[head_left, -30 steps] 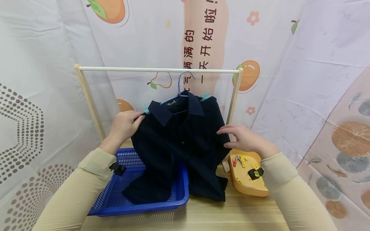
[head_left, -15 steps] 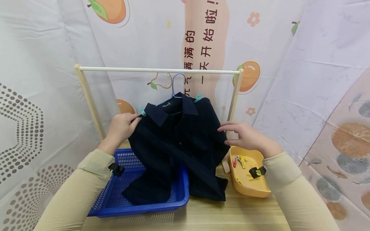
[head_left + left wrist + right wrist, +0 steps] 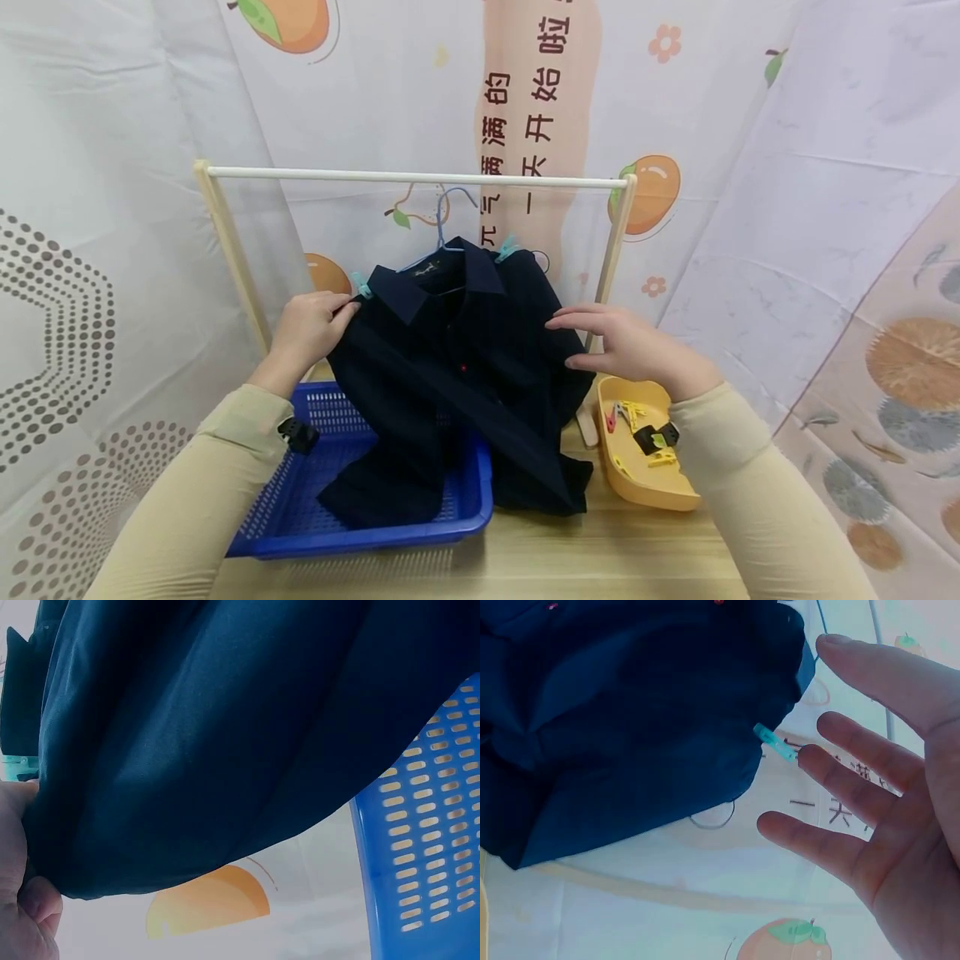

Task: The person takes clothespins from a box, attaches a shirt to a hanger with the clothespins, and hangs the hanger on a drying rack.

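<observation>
A dark navy shirt (image 3: 480, 333) hangs on a thin blue wire hanger (image 3: 441, 218), whose hook shows just below the white rod. Two teal clothespins, a left clothespin (image 3: 362, 285) and a right clothespin (image 3: 507, 248), sit at the shirt's shoulders. My left hand (image 3: 311, 329) pinches the shoulder cloth beside the left clothespin. Spread and holding nothing, my right hand (image 3: 626, 343) is beside the opposite sleeve; in the right wrist view its fingers (image 3: 847, 780) are apart from the cloth. The lower shirt drapes partly into the blue basket (image 3: 375, 537).
A drying rack with a white rod (image 3: 360, 175) and wooden posts stands behind the shirt. To the right, a yellow tray (image 3: 652, 496) contains several clothespins, with yellow ones (image 3: 632, 412) and a red one (image 3: 611, 421). A wooden tabletop (image 3: 525, 567) lies beneath; patterned curtains surround it.
The hanger and the shirt's upper part have shifted left, along with my left hand's grip. My right hand, still spread, has moved slightly left and up.
</observation>
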`<state>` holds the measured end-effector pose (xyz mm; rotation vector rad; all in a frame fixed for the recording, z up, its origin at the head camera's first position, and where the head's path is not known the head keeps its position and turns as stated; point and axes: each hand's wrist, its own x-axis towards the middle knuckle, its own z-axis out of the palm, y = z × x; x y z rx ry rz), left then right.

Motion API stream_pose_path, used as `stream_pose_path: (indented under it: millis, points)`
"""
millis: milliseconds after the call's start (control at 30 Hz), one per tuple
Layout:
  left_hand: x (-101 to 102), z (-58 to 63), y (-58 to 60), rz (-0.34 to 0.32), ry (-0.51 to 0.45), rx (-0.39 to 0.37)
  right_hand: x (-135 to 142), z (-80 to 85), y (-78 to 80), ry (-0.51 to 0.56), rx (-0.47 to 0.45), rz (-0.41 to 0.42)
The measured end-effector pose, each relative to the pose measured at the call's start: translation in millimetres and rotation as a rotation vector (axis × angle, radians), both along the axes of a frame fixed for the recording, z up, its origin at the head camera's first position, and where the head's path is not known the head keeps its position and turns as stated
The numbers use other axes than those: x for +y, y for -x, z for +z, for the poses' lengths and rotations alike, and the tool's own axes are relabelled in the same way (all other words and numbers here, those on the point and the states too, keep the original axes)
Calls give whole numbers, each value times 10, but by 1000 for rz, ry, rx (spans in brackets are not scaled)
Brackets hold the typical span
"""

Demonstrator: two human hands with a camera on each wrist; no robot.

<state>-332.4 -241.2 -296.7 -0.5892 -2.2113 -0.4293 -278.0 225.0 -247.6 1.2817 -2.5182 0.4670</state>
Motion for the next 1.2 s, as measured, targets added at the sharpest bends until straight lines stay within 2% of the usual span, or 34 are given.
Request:
stream_pose_path:
  millis: [167,400,600,900,1200]
  points:
    - [-23,-24,26,12,0,-14,-162,18,-1,-21,-18,11]
    - [-37,-49,38,18,8,-25,-413,-21,60,16,-47,150]
    - [-53,-61,29,25,8,-45,-599,-64,78,5,-62,208]
    - [-76,-97,39,28,5,-58,-886,-129,40,-12,-179,254]
    - [-114,-132,63,28,5,-46,-1206,-276,40,-34,-258,324]
